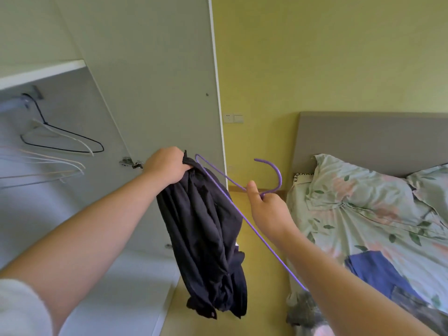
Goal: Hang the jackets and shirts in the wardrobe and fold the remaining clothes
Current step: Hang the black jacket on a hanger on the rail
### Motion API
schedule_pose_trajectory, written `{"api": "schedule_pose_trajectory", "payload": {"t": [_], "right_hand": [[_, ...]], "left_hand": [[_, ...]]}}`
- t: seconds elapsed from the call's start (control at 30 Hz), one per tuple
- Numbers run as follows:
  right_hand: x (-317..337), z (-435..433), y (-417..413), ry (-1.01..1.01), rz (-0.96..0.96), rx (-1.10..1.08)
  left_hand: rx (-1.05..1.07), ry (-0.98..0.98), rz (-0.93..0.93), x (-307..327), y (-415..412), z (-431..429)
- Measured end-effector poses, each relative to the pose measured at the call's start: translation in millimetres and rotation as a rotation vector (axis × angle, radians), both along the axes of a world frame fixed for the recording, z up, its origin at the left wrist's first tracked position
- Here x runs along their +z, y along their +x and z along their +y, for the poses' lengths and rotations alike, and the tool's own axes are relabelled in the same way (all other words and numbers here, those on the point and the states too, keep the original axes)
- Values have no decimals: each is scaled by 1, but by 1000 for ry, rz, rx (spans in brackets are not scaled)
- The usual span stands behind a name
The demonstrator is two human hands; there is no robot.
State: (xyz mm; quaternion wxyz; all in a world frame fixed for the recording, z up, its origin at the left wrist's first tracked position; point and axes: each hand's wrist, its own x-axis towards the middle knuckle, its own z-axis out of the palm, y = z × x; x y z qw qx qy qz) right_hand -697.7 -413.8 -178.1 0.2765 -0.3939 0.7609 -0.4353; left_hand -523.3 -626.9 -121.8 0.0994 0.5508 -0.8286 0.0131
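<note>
Navy shirt (203, 238), crumpled & limp, hangs below left grip (167, 166) clenching its top; right grip (266, 209) pinches purple wire hanger (280, 177) nr hook

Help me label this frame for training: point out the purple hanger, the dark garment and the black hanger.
purple hanger (280, 176): head view, on the curve of its hook.
dark garment (206, 234): head view, middle of the hanging cloth.
black hanger (102, 148): head view, its right-hand tip.
</note>
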Motion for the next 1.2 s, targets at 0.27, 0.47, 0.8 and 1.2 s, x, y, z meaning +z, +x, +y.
{"api": "schedule_pose_trajectory", "payload": {"t": [0.27, 0.47, 0.8, 1.2], "right_hand": [[-5, -4, 20, 169, -153, 276], [-6, -25, 34, 134, -88, 270], [-6, -58, 44, -96, -276, 200], [7, -68, 61, -259, -455, 274]], "left_hand": [[198, 103, 227, -15, 43, -26], [160, 329, 504, -9, 48, -10], [-44, 300, 450, 18, 29, 56], [-354, 146, 419, 30, 18, 113]]}}
